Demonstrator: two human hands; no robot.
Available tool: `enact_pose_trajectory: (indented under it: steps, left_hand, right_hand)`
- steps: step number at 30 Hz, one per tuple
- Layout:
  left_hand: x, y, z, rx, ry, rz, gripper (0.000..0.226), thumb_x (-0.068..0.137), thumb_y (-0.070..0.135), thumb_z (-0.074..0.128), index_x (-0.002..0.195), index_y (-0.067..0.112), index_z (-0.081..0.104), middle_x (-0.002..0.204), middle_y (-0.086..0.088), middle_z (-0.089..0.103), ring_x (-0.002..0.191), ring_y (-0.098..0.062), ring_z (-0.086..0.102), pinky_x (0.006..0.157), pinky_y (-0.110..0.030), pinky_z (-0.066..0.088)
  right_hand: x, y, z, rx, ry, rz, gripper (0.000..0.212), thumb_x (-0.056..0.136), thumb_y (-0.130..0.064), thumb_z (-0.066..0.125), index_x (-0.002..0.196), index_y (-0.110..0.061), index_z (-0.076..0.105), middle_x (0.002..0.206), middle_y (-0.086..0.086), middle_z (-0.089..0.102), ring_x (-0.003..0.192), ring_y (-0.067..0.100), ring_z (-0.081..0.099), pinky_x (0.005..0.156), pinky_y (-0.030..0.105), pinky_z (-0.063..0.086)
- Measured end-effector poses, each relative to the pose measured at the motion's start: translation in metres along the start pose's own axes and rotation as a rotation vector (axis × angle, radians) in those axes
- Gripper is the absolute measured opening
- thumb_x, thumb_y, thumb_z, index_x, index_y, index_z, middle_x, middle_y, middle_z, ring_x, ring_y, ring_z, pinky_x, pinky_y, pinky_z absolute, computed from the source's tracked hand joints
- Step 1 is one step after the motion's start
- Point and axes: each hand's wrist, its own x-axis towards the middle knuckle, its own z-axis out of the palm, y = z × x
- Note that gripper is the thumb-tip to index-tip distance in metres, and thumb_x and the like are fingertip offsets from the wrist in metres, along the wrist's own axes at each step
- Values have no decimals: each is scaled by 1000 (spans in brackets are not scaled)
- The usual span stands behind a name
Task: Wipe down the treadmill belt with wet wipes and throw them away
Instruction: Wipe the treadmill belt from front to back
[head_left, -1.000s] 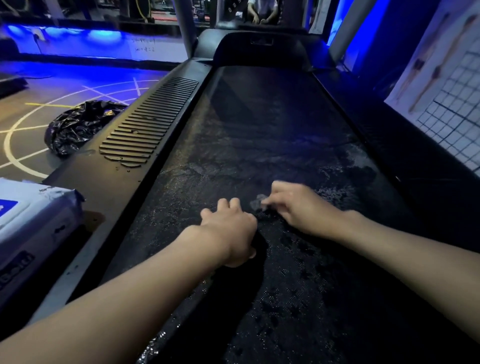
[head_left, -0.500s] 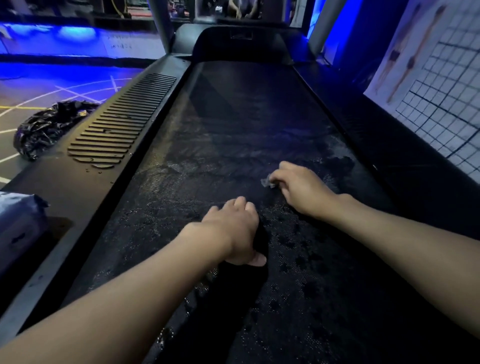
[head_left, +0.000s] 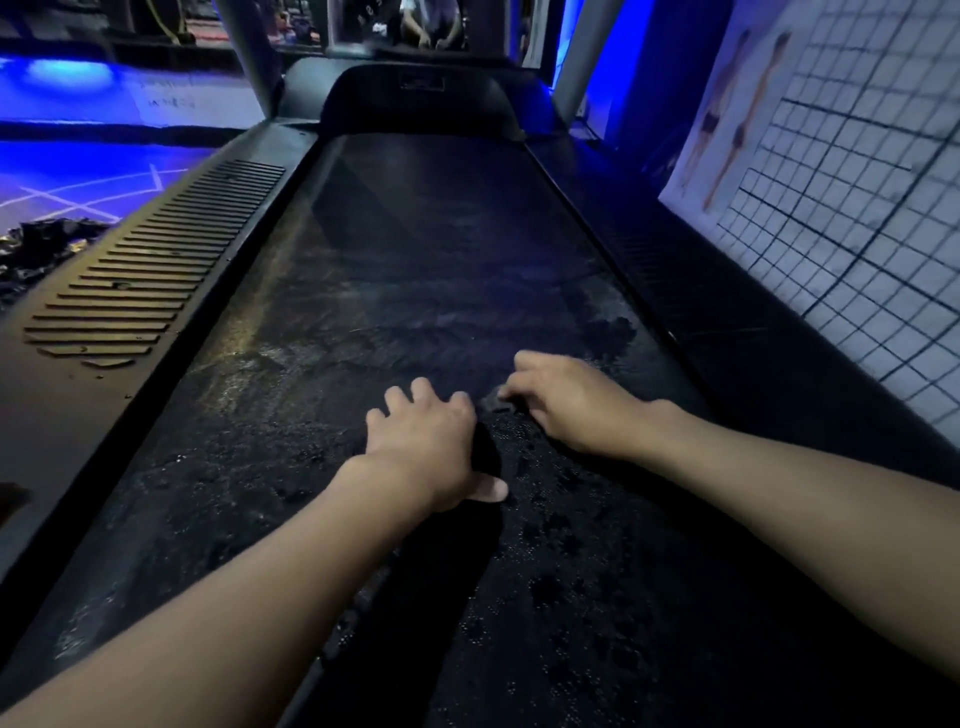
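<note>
The black treadmill belt (head_left: 426, 270) runs away from me, wet and streaked in its near half. My right hand (head_left: 566, 400) lies on the belt right of centre and pinches a small dark, dirty wet wipe (head_left: 491, 402) at its fingertips. My left hand (head_left: 431, 441) rests on the belt just left of the wipe, fingers bent with the tips on the belt and the thumb stretched toward me. Nothing shows in the left hand.
A ribbed left side rail (head_left: 150, 275) borders the belt; a dark right rail (head_left: 727, 332) runs beside a gridded wall poster (head_left: 852, 197). A black rubbish bag (head_left: 36, 249) lies on the floor at the left. The motor hood (head_left: 421, 98) and uprights close the far end.
The view has swung right, so the wipes pack at the left has left the frame. Both hands stay close together on the belt; the right hand still pinches the wipe.
</note>
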Motion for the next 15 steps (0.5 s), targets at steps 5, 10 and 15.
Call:
enact_pose_trajectory:
  steps: [5,10,15]
  left_hand:
    - [9,2,-1,-74,2,106,86,60,61,82,121,15,42,124,-10,51,121,-33,47,101,-48,43]
    - [11,13,-4,-81,-103,93,99,55,85,64,131,26,42,132,-11,48,126,-34,43,104,-50,41]
    - [0,34,5,-10,-138,21,105,67,73,70,147,21,26,155,-22,18,145,-42,12,114,-64,18]
  right_hand:
    - [-2,22,5,-8,117,143,25,87,2,54,100,-10,70,88,-4,45,80,25,57,68,35,46]
    - [-22,5,-1,55,11,-60,23,86,-1,61,101,-15,71,86,-8,46,74,16,53,64,34,47]
    - [-18,27,3,45,161,94,23,90,-2,56,101,-12,74,85,-9,46,73,15,54,70,41,52]
